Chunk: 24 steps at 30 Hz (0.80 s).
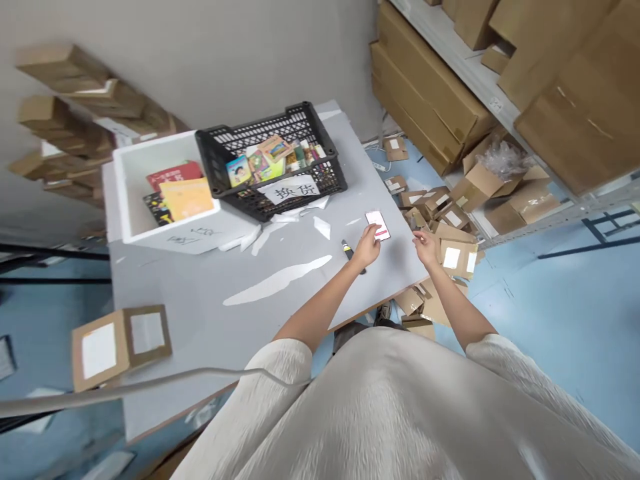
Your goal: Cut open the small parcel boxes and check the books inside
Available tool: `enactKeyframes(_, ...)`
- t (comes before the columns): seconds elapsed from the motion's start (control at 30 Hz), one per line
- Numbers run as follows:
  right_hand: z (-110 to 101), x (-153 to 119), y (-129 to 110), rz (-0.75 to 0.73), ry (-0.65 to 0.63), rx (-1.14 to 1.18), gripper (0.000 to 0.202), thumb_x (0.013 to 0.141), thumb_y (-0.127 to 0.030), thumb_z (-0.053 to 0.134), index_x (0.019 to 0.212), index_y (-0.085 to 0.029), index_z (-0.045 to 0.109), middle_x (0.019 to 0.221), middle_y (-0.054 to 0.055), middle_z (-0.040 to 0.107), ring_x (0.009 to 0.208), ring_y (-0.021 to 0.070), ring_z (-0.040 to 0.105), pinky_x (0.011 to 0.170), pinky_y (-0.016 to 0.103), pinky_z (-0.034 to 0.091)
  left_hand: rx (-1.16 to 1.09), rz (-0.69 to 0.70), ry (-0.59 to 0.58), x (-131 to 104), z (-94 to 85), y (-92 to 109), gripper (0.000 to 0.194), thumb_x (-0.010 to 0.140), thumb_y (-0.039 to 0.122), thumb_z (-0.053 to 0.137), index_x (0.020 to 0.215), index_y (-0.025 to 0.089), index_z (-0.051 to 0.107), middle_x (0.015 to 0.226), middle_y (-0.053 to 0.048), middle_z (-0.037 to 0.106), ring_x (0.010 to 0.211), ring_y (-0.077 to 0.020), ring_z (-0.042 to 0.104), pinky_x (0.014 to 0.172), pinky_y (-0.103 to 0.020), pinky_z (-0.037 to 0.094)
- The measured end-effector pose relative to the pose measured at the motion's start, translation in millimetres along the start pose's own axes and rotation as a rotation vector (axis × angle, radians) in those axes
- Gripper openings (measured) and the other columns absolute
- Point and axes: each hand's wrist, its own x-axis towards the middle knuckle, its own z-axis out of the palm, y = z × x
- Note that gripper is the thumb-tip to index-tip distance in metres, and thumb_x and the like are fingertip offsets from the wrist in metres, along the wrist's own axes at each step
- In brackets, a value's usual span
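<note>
A small flat card (378,225), white with a pink or red band along one edge, is seen lying on the grey table (200,300) near its right edge. Print on it is too small to be read. It is touched at its near corner by the left hand (367,245), fingers curled onto it; whether it is pinched or only pressed cannot be told. The right hand (427,247) is held just right of the card, past the table edge, fingers loosely bent, nothing seen in it.

A dark marker (348,252) is partly hidden under the left wrist. White torn paper strips (280,280) are scattered across the tabletop. Farther off, a black plastic lattice crate (273,160) with a handwritten paper label is filled with small colourful books, titles illegible. Left of it, touching, a white foam box (165,193) holds red and yellow books.

At the near left table edge a flattened cardboard mailer (120,343) with white labels is lying. On the blue floor to the right, a heap of small cardboard boxes (440,227) is partly blocked by the right arm. Large cartons on metal shelving (500,87) are cut off by the frame.
</note>
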Motion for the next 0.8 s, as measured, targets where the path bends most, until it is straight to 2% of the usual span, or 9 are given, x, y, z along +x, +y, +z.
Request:
enactKeyframes(0.1,30.3,-0.5,-13.6,0.060,-0.058,0.022,0.047,0.083,-0.045,0.067,0.121,-0.020,0.081,0.087,0.005,0.077,0.070,0.0212,0.062,0.069,0.035,0.057,0.001,-0.078,0.052,-24.2,-23.9,-15.1,0.063,0.094,0.010,0.056,0.155,0.026,0.062,0.169,-0.013,0.055,0.152,-0.0298,0.060,0.132,-0.052,0.049)
enactKeyframes(0.17,50.9,-2.7,-22.9,0.047,-0.124,0.024,0.046,0.082,-0.043,0.067,0.119,-0.020,0.081,0.089,0.006,0.078,0.073,0.0217,0.064,0.071,0.036,0.057,0.004,-0.124,0.088,-41.6,-40.8,-25.2,0.060,0.095,0.011,0.056,0.153,0.026,0.063,0.169,-0.014,0.055,0.146,-0.0297,0.064,0.129,-0.052,0.053)
enactKeyframes(0.43,145.2,-29.3,-57.9,-0.027,-0.327,-0.006,0.040,0.077,-0.039,0.064,0.111,-0.023,0.080,0.115,0.009,0.083,0.100,0.0258,0.075,0.091,0.042,0.062,-0.017,-0.216,0.252,-119.1,-109.2,-62.8,0.054,0.099,0.016,0.057,0.152,0.024,0.063,0.166,-0.015,0.057,0.138,-0.0294,0.068,0.122,-0.051,0.057)
enactKeyframes(0.5,173.5,-41.8,-69.1,-0.056,-0.381,-0.031,0.041,0.078,-0.038,0.063,0.112,-0.023,0.080,0.117,0.009,0.083,0.103,0.0255,0.075,0.095,0.042,0.062,-0.022,-0.231,0.297,-142.1,-128.7,-72.2,0.054,0.098,0.017,0.058,0.152,0.025,0.063,0.166,-0.015,0.057,0.139,-0.0297,0.068,0.121,-0.051,0.057)
enactKeyframes(0.6,218.3,-66.2,-87.7,-0.092,-0.470,-0.071,0.043,0.079,-0.038,0.063,0.114,-0.022,0.080,0.109,0.008,0.083,0.099,0.0253,0.075,0.094,0.042,0.063,-0.028,-0.258,0.353,-180.4,-162.3,-87.5,0.055,0.099,0.017,0.058,0.153,0.024,0.063,0.167,-0.015,0.057,0.139,-0.0299,0.067,0.123,-0.051,0.056)
enactKeyframes(0.8,310.9,-131.4,-121.3,-0.163,-0.601,-0.125,0.040,0.081,-0.037,0.064,0.114,-0.022,0.080,0.101,0.006,0.083,0.096,0.0249,0.075,0.092,0.041,0.064,-0.017,-0.300,0.469,-267.6,-238.1,-126.8,0.055,0.098,0.017,0.057,0.152,0.025,0.064,0.165,-0.014,0.059,0.145,-0.0296,0.064,0.127,-0.051,0.053)
